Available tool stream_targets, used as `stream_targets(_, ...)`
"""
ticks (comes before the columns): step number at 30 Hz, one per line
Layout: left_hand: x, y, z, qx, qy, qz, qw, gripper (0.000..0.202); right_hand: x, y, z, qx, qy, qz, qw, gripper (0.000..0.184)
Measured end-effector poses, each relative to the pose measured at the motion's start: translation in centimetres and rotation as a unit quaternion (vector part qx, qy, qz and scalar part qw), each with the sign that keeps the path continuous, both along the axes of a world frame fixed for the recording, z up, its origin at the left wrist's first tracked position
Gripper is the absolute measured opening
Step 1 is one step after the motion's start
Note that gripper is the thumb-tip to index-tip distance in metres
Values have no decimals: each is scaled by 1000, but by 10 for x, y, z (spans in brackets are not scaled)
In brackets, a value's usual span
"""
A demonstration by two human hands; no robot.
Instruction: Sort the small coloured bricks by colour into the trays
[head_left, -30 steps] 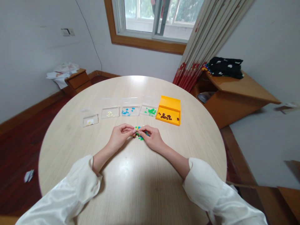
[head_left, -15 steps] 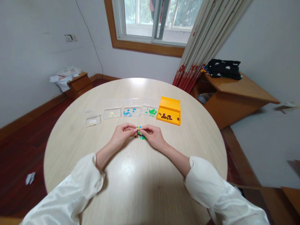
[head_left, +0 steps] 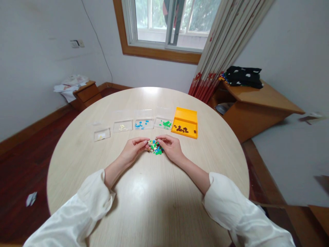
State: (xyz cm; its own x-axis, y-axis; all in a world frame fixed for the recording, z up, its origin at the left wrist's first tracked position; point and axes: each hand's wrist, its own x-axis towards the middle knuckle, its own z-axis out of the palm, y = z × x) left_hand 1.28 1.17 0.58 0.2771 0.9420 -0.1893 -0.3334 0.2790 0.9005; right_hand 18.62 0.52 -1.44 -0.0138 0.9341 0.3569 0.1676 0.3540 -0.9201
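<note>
A small heap of mixed building bricks (head_left: 156,148), green, blue, brown, yellow and cream, lies on the table between my hands. At its left side is my left hand (head_left: 134,148), thumb and forefinger pinched together; whatever is between them is too small to make out. My right hand (head_left: 171,146) is at the heap's right side, its fingertips closed just over the edge of the bricks. What it holds, if anything, is likewise too small to name.
Beyond my hands, a row of open boxes stands on the round table (head_left: 144,206): a clear box (head_left: 102,139) with pale bits, one with cream bricks (head_left: 121,127), one with blue bricks (head_left: 140,124), one with green bricks (head_left: 166,123), and a yellow box (head_left: 176,131) with brown bricks (head_left: 182,129).
My hands have drawn apart, the right one moving slightly to the right. More of the brick heap between them now shows.
</note>
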Motion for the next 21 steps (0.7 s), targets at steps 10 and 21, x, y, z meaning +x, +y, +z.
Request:
stream_targets(10,-3,5,-1,25,-5,9,1000,35,83,34,1,133,-197,-246,940,16)
stream_targets(21,-2,6,1,-25,-81,-6,996,46,87,35,-4,145,-228,-252,929,19)
